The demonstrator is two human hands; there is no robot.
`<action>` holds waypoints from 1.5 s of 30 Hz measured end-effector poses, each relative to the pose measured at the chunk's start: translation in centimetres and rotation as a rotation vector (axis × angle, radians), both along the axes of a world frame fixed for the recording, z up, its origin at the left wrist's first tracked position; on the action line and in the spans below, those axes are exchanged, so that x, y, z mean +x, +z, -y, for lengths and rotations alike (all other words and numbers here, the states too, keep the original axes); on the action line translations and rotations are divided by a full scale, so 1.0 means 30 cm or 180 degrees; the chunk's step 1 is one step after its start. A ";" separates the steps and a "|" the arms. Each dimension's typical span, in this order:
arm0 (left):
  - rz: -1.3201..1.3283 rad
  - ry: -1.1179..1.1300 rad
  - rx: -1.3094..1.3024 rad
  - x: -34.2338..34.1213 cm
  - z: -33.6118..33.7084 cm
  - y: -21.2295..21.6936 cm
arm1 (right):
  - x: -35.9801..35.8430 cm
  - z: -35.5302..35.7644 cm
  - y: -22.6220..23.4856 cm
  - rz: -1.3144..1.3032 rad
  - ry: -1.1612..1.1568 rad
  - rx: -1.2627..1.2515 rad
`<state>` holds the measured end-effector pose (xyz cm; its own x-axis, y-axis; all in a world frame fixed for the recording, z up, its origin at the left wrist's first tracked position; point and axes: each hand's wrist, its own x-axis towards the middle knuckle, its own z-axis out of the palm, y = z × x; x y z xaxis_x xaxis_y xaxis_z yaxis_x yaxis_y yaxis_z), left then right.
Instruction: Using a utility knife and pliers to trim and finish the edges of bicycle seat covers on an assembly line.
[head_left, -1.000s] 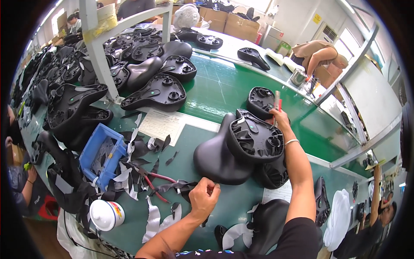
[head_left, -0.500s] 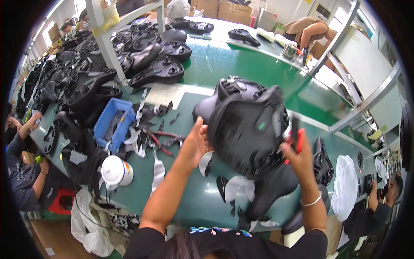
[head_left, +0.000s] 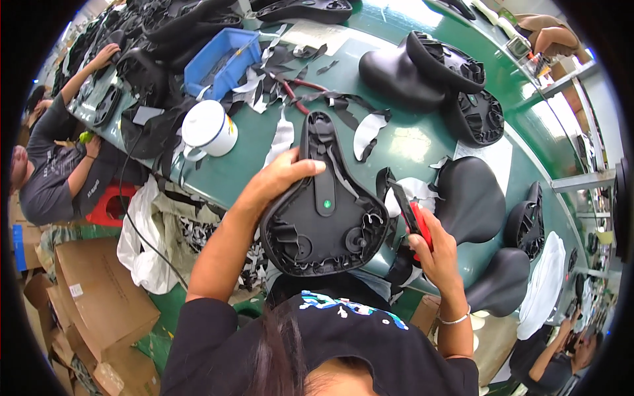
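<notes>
Since half a second ago, our saddle has come away from the stack and down toward our body. We have it underside up at the bench's near edge, its narrow nose pointing away from us. Our left hand grips its left side below the nose: the thumb lies across the inner face, and the other fingers curl out of sight under the rim. Our right hand has its fingers wrapped round a red tool, whose dark end slants up and leftward, near the saddle's right rim.

Just beyond our right fingers lies a smooth saddle on the bench, and farther off are the stacked saddles. Away from our left fingers, outward and to the left, stands a lidded cup, with a blue bin behind it. Straight beyond those fingers lie red pliers among scraps.
</notes>
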<state>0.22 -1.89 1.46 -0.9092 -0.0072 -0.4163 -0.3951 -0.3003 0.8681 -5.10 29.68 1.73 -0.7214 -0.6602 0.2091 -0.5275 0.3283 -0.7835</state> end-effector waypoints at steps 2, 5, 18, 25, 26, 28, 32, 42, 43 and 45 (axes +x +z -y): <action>0.0087 -0.0058 -0.0198 -0.007 0.016 0.016 | 0.007 -0.002 0.042 -0.0525 0.0203 0.0306; 0.0005 -0.0318 -0.0689 -0.051 0.017 0.063 | -0.023 0.016 0.102 -0.1327 0.0564 0.0896; -0.0044 0.0093 -0.0991 0.013 0.006 0.016 | 0.314 0.024 -0.028 -0.0327 -0.0513 0.1240; -0.0112 0.1318 -0.0625 0.196 -0.039 0.012 | 0.256 0.028 0.017 -0.0040 -0.0548 0.0211; -0.0161 0.1468 -0.0598 0.212 -0.055 0.016 | 0.220 0.055 0.004 0.0333 -0.0751 -0.0317; -0.0096 0.1550 -0.0342 0.217 -0.081 0.028 | 0.136 0.180 0.006 -0.0237 -0.0494 -0.0379; -0.0490 0.1853 -0.0478 0.237 -0.062 -0.066 | -0.036 0.217 0.000 0.0460 -0.0952 -0.0350; -0.2117 -0.0665 -0.4018 -0.051 -0.148 -0.006 | 0.023 0.227 0.120 0.0576 -0.0243 -0.0204; -0.2142 -0.0683 -0.3994 -0.059 -0.141 -0.004 | 0.008 0.157 0.092 0.0149 -0.0170 -0.0067; -0.1842 -0.0764 -0.3918 -0.055 -0.149 0.006 | -0.034 0.044 0.018 -0.0776 0.0023 0.0085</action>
<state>-1.41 2.57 1.65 -0.9800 0.0885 0.1780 0.1770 0.7963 0.5785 -6.13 28.34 2.26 -0.6471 -0.6728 0.3587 -0.7023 0.3428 -0.6239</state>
